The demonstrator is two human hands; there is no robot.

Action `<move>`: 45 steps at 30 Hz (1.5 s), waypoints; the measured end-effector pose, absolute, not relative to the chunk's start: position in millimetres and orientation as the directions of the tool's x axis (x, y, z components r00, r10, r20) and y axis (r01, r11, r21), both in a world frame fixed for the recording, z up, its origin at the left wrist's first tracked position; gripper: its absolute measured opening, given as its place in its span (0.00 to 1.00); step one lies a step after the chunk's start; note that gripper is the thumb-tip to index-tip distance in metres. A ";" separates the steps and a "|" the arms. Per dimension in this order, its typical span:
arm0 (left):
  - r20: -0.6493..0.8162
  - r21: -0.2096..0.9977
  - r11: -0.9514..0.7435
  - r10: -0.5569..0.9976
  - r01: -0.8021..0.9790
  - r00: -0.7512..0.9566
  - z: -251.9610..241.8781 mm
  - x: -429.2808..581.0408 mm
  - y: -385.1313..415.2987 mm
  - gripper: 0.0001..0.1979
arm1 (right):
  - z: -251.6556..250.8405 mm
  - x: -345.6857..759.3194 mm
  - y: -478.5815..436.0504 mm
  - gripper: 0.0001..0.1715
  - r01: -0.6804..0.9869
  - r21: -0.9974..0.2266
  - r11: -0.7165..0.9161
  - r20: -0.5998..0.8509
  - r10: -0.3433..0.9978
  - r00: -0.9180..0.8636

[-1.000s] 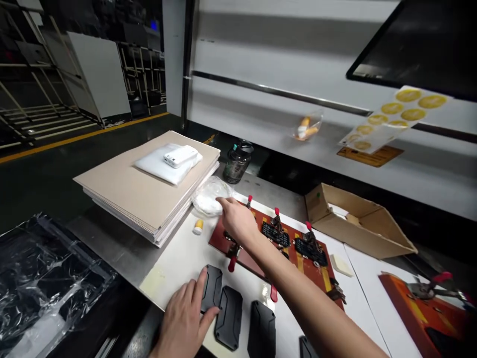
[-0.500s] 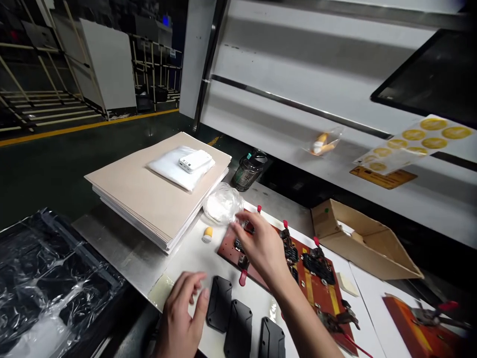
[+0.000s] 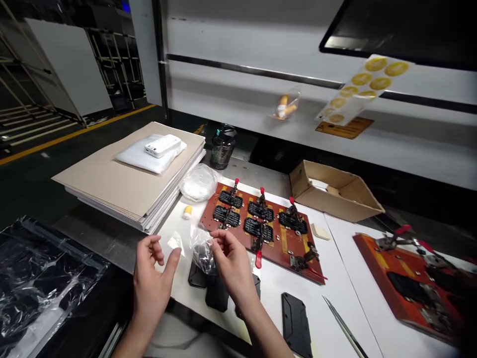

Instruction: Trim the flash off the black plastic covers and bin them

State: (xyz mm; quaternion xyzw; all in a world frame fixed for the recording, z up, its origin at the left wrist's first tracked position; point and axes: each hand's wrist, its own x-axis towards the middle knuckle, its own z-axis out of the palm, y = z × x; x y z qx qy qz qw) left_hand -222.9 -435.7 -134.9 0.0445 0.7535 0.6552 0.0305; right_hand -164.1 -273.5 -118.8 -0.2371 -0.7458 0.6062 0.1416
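Observation:
My right hand [image 3: 233, 261] pinches a small clear plastic bag [image 3: 201, 243] between thumb and fingers. The bag hangs over the black rectangular covers [image 3: 216, 294] on the white table top, partly hiding them. To its left, my left hand [image 3: 154, 263] is held up with thumb and fingers apart and nothing in it. Just beyond my right hand lies a red-brown fixture board [image 3: 231, 238] with black parts [image 3: 261, 211] under red-tipped toggle clamps. Another black cover [image 3: 296, 323] lies apart on the right, near metal tweezers [image 3: 345, 325].
A cardboard stack [image 3: 112, 174] at the left bears a white device [image 3: 163, 145] on a plastic packet. Behind are a round clear bag [image 3: 199, 183], a dark jar [image 3: 222, 149] and an open carton [image 3: 335, 194]. A second fixture [image 3: 395, 298] sits at right.
My right hand has come back from beside the round clear bag, now holding a small plastic bag over the covers. My left hand is raised, fingers wider apart. The view has shifted right.

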 end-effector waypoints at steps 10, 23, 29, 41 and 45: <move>-0.019 0.968 0.246 0.297 0.058 -0.955 -128.6 -216.3 -425.2 0.10 | -119.6 -146.6 -279.2 0.20 0.140 -0.963 0.229 -0.069 0.295 -0.953; 0.258 0.374 0.800 0.395 0.468 -0.882 -138.1 -229.7 -471.7 0.06 | -112.1 -176.3 -286.5 0.25 0.150 -0.488 0.860 -0.102 0.115 -0.988; 0.060 0.289 0.854 0.434 0.432 -0.899 -155.9 -251.8 -475.1 0.09 | -111.8 -170.5 -298.1 0.40 0.297 -0.120 0.947 -0.292 0.252 -0.922; -0.009 0.684 0.683 0.360 0.257 -0.933 -151.0 -250.4 -453.9 0.08 | -121.6 -150.6 -296.0 0.18 0.305 -0.806 0.507 -0.132 0.347 -0.928; 0.118 0.609 0.657 0.480 0.445 -0.869 -153.2 -246.1 -456.1 0.08 | -130.0 -155.0 -302.3 0.21 0.316 -0.852 0.417 -0.196 0.305 -0.932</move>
